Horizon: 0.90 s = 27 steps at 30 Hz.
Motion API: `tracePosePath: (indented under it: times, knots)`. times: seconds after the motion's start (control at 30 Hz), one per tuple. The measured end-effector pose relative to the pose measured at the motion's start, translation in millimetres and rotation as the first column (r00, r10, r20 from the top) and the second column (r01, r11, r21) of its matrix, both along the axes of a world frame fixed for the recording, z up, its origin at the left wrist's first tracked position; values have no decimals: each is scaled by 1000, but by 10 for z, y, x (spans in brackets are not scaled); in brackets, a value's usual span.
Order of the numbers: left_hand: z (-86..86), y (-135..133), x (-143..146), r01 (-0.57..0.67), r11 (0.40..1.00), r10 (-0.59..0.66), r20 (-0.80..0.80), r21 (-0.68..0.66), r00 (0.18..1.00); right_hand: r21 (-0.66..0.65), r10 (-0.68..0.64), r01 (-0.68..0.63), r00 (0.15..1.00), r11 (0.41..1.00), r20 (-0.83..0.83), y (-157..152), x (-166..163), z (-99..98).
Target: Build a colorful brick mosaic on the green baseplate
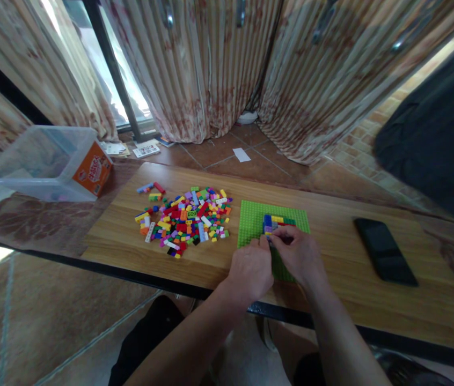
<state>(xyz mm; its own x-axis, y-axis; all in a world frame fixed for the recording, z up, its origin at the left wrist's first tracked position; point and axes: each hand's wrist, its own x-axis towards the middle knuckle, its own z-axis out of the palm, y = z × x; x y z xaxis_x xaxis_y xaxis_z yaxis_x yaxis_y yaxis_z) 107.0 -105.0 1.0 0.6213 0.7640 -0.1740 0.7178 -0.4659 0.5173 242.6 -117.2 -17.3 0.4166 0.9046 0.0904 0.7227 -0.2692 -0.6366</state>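
A green studded baseplate (249, 212) lies on the wooden table, with a low build of coloured building bricks (277, 219) in blue, yellow, green and red on it. Over the plate's front part, my left hand (251, 268) is closed with curled fingers, their tips meeting the near left corner of the build. What they hold, if anything, is hidden. My right hand (299, 252) comes in from the right, thumb and index finger pinched on a small bluish brick at that same corner. The two hands' fingertips nearly touch and cover part of the build.
Left of the baseplate spreads a pile of loose bricks (189, 214). A black phone (385, 251) lies on the table (343, 268) to the right. Beyond the left end stands a clear plastic bin (42, 182) with an orange label. Curtains (187, 69) hang behind.
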Motion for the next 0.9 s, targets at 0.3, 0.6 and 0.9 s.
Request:
tracePosePath:
  times: [0.3,0.6,0.9]
  knots:
    - [5,-18,27,17,999,-16,-43,27,999,5,9,-9,1000,1000,-9,3,-6,4]
    - [0,-25,44,48,996,-43,-73,74,996,-24,-3,3,1000,1000,-8,38,-8,-26]
    - [-85,116,-50,-19,1000,20,87,-19,996,4,7,-7,997,1000,-81,3,82,-28]
